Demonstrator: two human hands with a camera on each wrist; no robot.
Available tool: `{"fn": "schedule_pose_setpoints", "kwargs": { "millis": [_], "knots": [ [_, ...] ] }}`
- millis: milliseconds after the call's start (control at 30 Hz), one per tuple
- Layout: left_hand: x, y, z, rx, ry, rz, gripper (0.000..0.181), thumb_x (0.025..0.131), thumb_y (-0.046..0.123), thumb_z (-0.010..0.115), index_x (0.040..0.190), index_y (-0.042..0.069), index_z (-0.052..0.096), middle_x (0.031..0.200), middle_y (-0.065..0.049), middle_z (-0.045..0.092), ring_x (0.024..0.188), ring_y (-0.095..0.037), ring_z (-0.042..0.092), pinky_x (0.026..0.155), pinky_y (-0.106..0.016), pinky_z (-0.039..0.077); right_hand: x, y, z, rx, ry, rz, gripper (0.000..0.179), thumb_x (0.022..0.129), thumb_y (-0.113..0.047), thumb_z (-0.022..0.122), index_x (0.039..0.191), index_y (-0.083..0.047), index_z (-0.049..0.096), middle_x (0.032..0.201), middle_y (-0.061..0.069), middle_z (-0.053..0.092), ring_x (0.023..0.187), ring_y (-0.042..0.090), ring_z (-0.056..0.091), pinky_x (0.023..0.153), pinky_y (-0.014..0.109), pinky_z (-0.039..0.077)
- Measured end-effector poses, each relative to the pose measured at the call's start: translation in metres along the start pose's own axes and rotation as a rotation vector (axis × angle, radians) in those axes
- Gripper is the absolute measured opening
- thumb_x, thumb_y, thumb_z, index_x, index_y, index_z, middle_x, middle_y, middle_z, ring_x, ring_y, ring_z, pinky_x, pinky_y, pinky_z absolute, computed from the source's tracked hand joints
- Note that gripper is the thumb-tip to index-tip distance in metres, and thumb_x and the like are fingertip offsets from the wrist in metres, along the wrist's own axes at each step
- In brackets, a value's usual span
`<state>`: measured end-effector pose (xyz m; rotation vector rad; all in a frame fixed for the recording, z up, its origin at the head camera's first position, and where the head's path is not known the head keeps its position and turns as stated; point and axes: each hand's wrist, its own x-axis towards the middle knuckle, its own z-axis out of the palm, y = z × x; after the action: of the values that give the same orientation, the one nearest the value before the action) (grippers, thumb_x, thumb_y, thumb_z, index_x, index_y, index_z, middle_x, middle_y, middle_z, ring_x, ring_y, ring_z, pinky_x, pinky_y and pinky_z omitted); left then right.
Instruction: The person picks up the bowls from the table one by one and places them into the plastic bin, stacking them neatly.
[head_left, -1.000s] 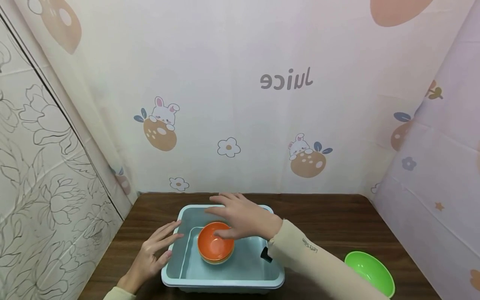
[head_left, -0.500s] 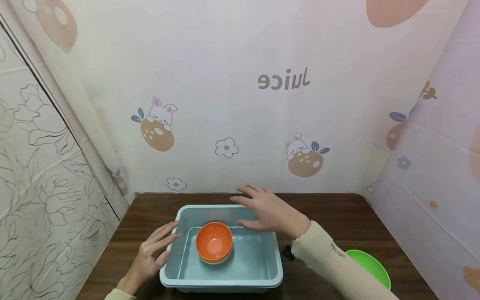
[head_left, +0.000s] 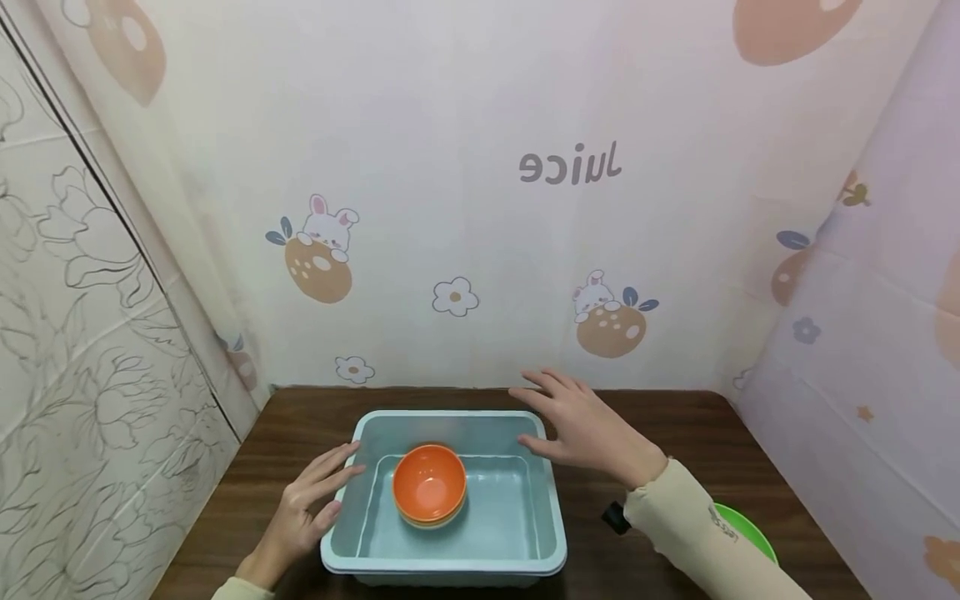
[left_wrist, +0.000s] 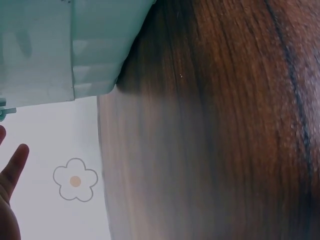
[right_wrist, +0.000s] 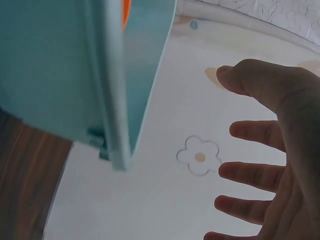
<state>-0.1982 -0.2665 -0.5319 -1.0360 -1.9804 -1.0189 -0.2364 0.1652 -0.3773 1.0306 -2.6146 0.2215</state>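
Note:
A pale blue plastic basin (head_left: 495, 533) stands on the wooden table, with an orange bowl (head_left: 430, 483) inside it, left of its middle. Lighter rims peep out beneath the orange bowl, so it is stacked on other bowls. At the basin's left rim is my left hand (head_left: 303, 504), fingers spread, fingertips right at the edge. My right hand (head_left: 592, 433) hovers beside the basin's right rim with fingers apart and nothing held. In the right wrist view the spread fingers (right_wrist: 250, 177) are apart from the basin wall (right_wrist: 55, 65). The left wrist view catches only part of the left hand (left_wrist: 10, 180).
A green bowl (head_left: 746, 532) lies on the table (head_left: 645, 408) at the right, partly covered by the right sleeve (head_left: 712, 529). A printed curtain (head_left: 465, 208) hangs behind the table's far edge, and more patterned cloth closes both sides.
My right hand has moved right, from over the orange bowl to beside the basin's right rim. My left hand and the bowls have stayed where they were.

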Motion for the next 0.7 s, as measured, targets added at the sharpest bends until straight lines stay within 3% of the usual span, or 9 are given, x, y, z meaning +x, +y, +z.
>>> {"fn": "schedule_pose_setpoints", "kwargs": {
  "millis": [433, 700],
  "knots": [
    [-0.004, 0.002, 0.002, 0.014, -0.017, -0.045, 0.042, 0.085, 0.002, 0.064, 0.126, 0.004, 0.072, 0.143, -0.023, 0.061, 0.138, -0.028, 0.053, 0.118, -0.019, 0.033, -0.039, 0.028, 0.003, -0.01, 0.034, 0.098, 0.071, 0.086, -0.045, 0.08, 0.148, -0.019, 0.056, 0.15, 0.013, 0.053, 0.136, 0.037, 0.05, 0.1, 0.066, 0.047],
    [-0.002, 0.001, -0.001, 0.023, -0.013, -0.043, 0.041, 0.086, 0.004, 0.064, 0.126, 0.004, 0.072, 0.143, -0.023, 0.061, 0.138, -0.028, 0.054, 0.119, -0.019, 0.033, -0.073, 0.044, 0.003, -0.027, -0.002, 0.189, 0.078, 0.085, -0.043, 0.081, 0.151, -0.018, 0.05, 0.153, 0.02, 0.05, 0.139, 0.051, 0.044, 0.098, 0.075, 0.043]
  ]
}}
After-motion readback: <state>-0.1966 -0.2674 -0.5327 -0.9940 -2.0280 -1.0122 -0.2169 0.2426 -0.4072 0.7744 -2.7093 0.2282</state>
